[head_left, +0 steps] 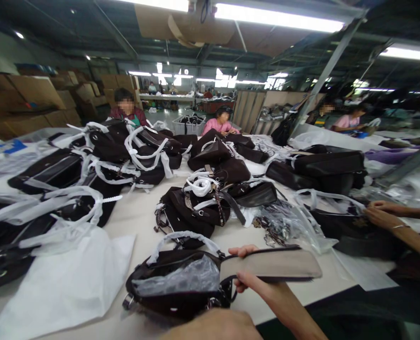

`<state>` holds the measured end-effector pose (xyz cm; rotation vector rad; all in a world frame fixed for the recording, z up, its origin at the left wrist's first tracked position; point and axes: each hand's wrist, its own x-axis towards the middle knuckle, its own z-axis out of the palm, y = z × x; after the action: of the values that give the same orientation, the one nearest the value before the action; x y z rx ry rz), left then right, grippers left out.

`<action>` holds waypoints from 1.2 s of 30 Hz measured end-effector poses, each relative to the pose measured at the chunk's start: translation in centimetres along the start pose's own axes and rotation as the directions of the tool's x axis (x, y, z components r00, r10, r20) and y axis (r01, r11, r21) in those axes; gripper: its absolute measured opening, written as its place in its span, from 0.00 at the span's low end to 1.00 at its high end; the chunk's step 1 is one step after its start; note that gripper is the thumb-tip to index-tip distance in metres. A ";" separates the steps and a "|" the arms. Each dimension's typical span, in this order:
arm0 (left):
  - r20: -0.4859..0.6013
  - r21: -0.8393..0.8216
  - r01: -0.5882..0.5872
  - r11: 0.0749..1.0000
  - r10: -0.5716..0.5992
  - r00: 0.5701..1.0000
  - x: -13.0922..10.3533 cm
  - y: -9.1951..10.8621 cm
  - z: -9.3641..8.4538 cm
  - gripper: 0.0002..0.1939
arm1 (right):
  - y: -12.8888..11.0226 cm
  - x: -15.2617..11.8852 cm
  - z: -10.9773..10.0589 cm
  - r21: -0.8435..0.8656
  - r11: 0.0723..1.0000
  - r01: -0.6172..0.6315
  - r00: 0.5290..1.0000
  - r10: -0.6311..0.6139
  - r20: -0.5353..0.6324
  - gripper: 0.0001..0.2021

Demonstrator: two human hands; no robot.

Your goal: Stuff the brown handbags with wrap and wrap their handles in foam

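Note:
A dark handbag (170,300) stands open in front of me, with clear plastic stuffing (177,278) inside it. White wrap covers its raised handle (184,234). My right hand (247,274) pinches the beige-lined flap (280,264) near its hinge end, thumb on one edge and fingers on the other; the flap stretches out to the right. Low in the picture, the back of my left hand (213,326) is blurred against the bag's near side, and its fingers are hidden.
More dark handbags (192,212) with wrapped handles cover the table (124,264) beyond. A white sheet (78,278) lies at left, loose chains (271,231) and clear plastic bags at right. A co-worker's hands (381,215) work on another bag there. Other people sit across the table.

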<state>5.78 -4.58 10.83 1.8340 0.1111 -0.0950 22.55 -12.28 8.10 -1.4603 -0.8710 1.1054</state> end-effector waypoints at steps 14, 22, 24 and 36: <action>-0.532 -0.620 0.198 0.759 -0.593 0.604 0.3 -10.2 -1.0 0.26 | 3.6 1.6 1.9 -0.344 0.939 0.026 0.989 -0.075 -0.130 0.19; -0.603 0.139 0.444 0.885 -0.280 0.747 -3.0 -6.8 -1.1 0.12 | 15.3 1.2 -1.2 -0.639 0.763 0.100 0.959 -0.244 -0.142 0.20; -0.569 0.339 0.567 0.751 -0.317 0.759 -4.3 -6.6 -1.2 0.10 | 15.9 1.2 -1.1 -0.674 0.721 0.160 0.946 -0.308 -0.105 0.17; -0.499 0.442 0.654 0.614 -0.437 0.748 -5.4 -11.3 -1.6 0.17 | 15.0 1.4 0.3 -0.551 0.829 0.100 0.958 -0.230 -0.172 0.18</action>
<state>-1.01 -0.23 1.06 2.3771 1.0269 -0.2725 22.04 -13.49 -6.95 -1.8857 -1.1747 0.5545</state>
